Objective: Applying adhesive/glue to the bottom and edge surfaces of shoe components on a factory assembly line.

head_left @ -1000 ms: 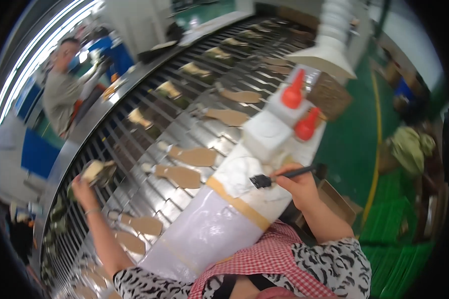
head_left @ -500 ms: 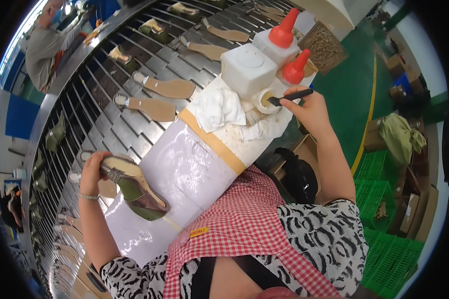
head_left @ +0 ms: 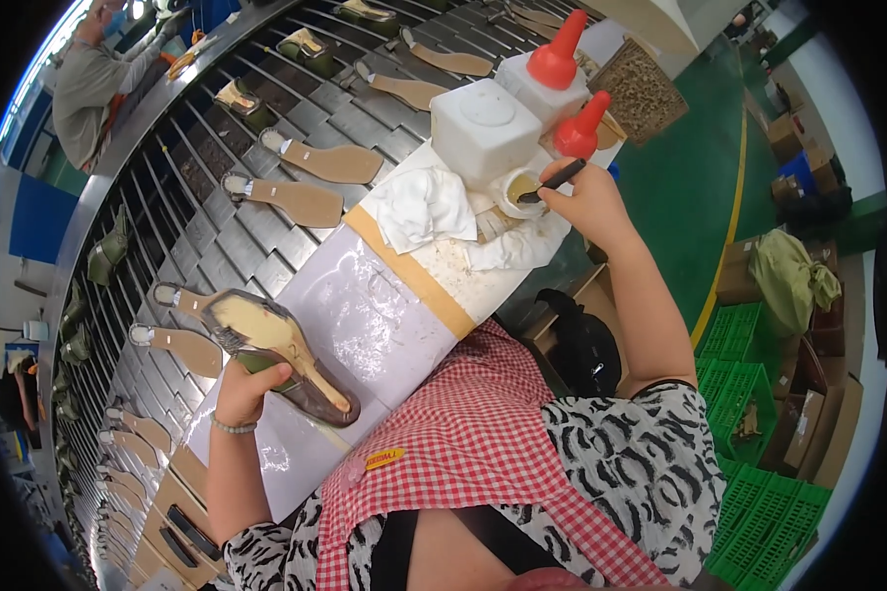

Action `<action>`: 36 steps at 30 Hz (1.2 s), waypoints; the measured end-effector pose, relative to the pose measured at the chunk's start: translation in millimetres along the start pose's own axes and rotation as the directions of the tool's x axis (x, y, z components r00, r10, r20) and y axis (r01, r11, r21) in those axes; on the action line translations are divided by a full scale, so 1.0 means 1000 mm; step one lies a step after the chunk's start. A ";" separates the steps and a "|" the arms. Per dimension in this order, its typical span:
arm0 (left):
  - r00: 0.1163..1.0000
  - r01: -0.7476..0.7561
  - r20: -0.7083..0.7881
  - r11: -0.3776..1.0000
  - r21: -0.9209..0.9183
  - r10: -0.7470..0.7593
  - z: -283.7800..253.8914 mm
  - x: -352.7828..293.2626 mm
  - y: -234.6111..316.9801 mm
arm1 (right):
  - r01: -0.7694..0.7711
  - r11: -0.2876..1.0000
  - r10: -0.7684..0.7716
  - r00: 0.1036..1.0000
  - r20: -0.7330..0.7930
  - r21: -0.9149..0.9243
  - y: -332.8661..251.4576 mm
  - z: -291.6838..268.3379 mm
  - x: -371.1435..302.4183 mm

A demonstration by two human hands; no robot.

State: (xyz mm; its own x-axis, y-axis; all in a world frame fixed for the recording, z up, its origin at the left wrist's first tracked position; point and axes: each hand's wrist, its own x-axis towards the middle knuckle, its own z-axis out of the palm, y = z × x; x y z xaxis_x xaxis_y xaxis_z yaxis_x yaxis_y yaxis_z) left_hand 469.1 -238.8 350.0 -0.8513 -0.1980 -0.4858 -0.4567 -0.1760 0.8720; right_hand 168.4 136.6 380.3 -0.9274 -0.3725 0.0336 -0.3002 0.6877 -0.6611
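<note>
The left hand grips a shoe upper on its form, thumb along the near side; the other fingers are largely hidden. The piece is above the near end of the covered bench, underside up, apparently to keep the pale face exposed and clear of the thumb. The right hand pinches a dark-handled brush by its handle, bristle end down in the open jar, which appears placed for that hand's reach.

A square white container stands close behind the jar, limiting access from that side; a crumpled white cloth lies to its left. Tan soles rest on the slatted conveyor beyond. Red nozzles rise behind the container.
</note>
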 end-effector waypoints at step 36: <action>0.551 -0.710 -0.260 0.609 0.354 0.793 0.136 0.025 -0.071 | -0.060 0.305 -0.286 0.946 0.151 0.950 -0.089 0.061 -0.113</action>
State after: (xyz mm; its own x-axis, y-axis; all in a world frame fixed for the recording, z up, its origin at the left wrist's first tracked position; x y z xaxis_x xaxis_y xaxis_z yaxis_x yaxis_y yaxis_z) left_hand 445.3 -99.9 284.3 -0.7642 -0.4990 0.4086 0.2350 0.3747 0.8969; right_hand 313.6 79.4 389.6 -0.7579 -0.6435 0.1077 0.1756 -0.3602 -0.9162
